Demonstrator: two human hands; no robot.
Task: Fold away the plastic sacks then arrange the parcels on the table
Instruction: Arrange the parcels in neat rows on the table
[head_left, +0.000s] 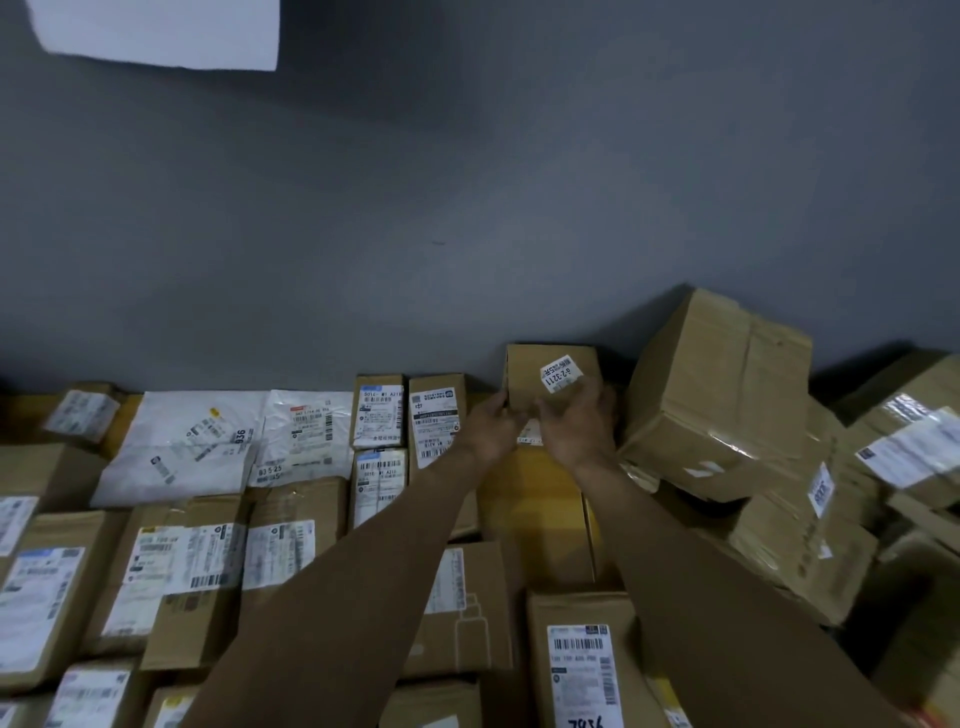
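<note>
Left hand (493, 422): stretched to the far side of the table, fingers curled round the lower left edge of the small cardboard box (532, 366).
Right hand (577, 423): fingers curled over the box's lower front, just under its sticker, so both hands grasp the same box.
Small cardboard box: upright at the back, close to the grey wall (467, 182). It sits between the slim labelled carton (435, 415) on its left and the large tilted carton (722, 395) on its right (the hands hide its underside, so I cannot tell whether it rests on the table).
Sticker (558, 372): white, slanted, on the box's facing side, reading in part "2-3211".
Table (530, 496): a yellow-brown patch shows between the forearms.
Left rows: brown labelled parcels (182, 571) lie flat, side by side. Behind them two white plastic mailers (192, 441) lie flat near the wall.
Right heap: stacked cartons (800, 545) piled unevenly, with the large tilted carton on top, leaning towards the wall.
Near edge: a carton with a barcode label (579, 670), below the right forearm.
Top left: a white sheet (161, 31) on the wall.
</note>
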